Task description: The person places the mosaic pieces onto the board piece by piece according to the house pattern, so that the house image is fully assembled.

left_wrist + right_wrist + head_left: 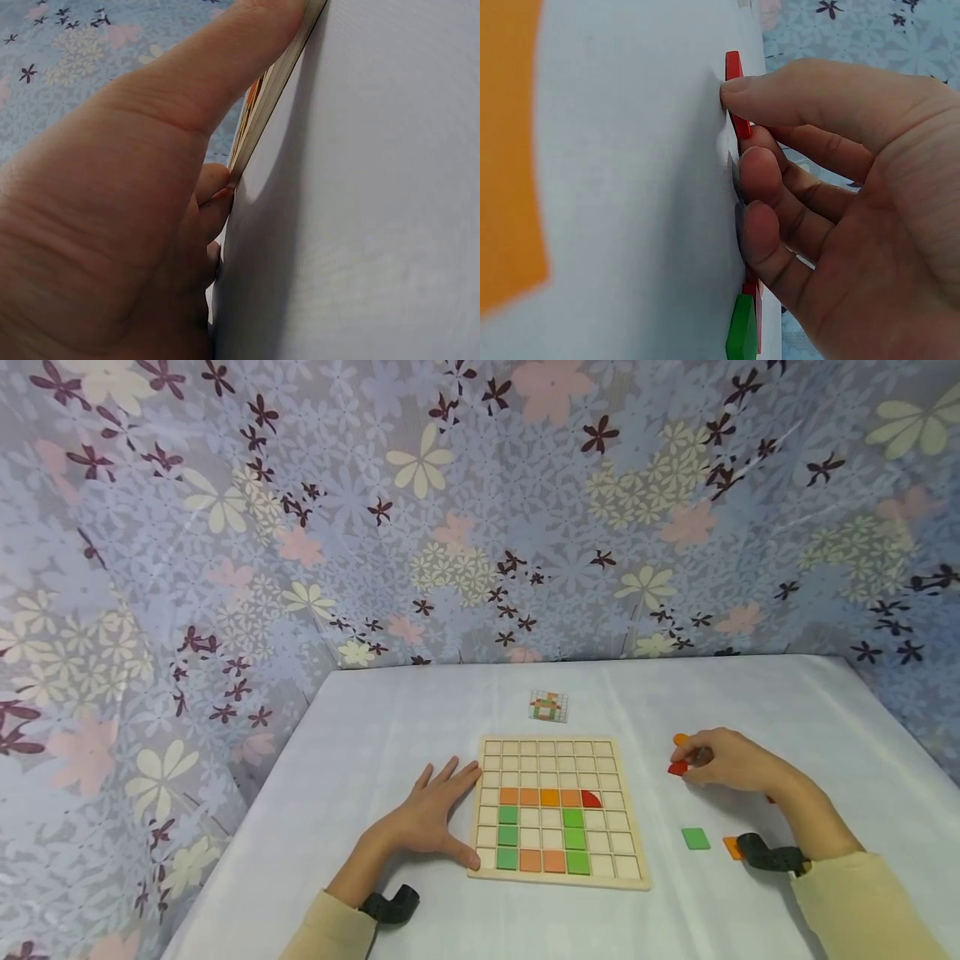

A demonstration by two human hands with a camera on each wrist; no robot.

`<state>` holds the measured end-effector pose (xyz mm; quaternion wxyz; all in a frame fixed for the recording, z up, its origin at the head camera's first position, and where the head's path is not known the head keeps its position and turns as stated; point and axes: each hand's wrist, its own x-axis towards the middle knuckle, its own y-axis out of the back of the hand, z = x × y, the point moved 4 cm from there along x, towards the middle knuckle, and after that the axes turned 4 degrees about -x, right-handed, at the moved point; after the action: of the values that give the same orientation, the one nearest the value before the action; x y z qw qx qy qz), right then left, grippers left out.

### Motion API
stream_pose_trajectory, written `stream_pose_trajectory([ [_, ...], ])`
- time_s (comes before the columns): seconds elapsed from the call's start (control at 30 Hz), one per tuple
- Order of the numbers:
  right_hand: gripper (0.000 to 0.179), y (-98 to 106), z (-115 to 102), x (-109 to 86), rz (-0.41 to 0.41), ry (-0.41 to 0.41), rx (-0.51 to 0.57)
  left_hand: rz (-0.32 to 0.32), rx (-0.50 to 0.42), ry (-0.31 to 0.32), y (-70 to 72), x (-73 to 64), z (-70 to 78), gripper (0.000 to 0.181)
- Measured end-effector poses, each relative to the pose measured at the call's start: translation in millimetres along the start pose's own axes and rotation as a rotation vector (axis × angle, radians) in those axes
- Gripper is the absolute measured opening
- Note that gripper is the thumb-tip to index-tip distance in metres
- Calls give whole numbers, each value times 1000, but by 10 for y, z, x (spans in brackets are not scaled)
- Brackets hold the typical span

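Pale yellow sleeves (pixel 862 906); black, elbow-shaped camera (pixel 771 857) worn at each wrist.

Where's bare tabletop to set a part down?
Bare white cloth: the patch left of the left hand, and the lane between the pale wooden grid board and the loose green square tile. Crowded: around the right hand and wrist, with its pinched flat red piece, an orange rounded piece and an orange tile.

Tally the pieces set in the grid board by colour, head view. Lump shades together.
Orange squares: 6
Green squares: 6
Red quarter-circle: 1
Total in the wooden grid board: 13
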<state>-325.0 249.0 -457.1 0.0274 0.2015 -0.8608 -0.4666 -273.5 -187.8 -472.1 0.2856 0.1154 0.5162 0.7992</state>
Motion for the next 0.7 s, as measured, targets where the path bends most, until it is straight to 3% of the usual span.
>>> stream_pose_trajectory([
  [0.7, 29, -22, -400, 98, 72, 176, 43, 18, 7, -8, -12, -9, -21, 134],
])
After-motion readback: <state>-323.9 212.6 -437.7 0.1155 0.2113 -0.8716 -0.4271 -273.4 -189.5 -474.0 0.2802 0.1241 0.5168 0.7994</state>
